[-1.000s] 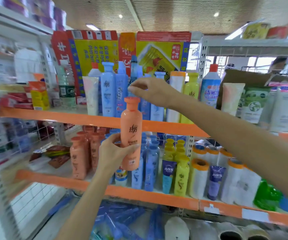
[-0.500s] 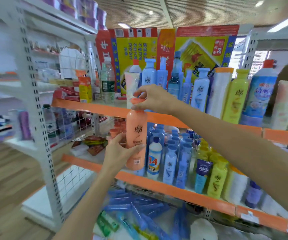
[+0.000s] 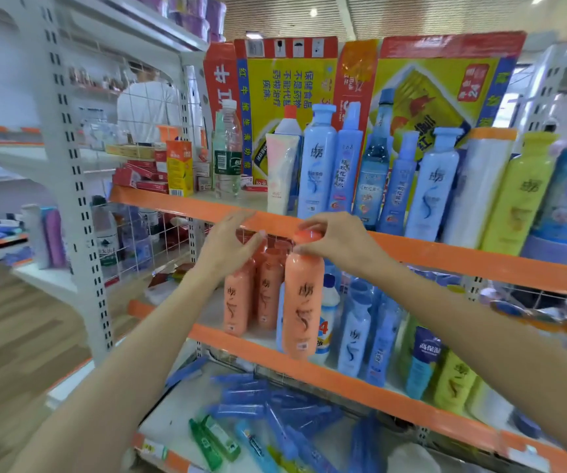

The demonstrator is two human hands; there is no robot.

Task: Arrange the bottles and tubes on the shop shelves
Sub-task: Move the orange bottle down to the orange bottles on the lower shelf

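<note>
One orange bottle point(image 3: 303, 302) in hand, gripped at the cap by the right hand point(image 3: 338, 241), fingers curled round the cap from above; base at or just above the front lip of the middle shelf point(image 3: 360, 380), contact not determinable. Long axis near vertical, cap up, leaning slightly; printed label facing outward, toward the viewer. Left hand point(image 3: 229, 249) just beside the bottle's shoulder, to its left; fingers relaxed and spread, holding nothing, resting near the tops of two matching orange bottles point(image 3: 251, 297) further back on the same shelf.

Recommended for the step in hand, judged as seating the bottle in the orange row: lower straight down on the vertical axis; slide back and leftward until flush with the matching pair; keep the label forward; steady the neighbours with the free left hand to prevent toppling; let go of the cap only once the base sits flat.

To the right of the right hand: blue bottles point(image 3: 357, 332) close-packed, so little sideways clearance. Above both hands: orange edge of the upper shelf point(image 3: 445, 254), limiting lift height.
</note>
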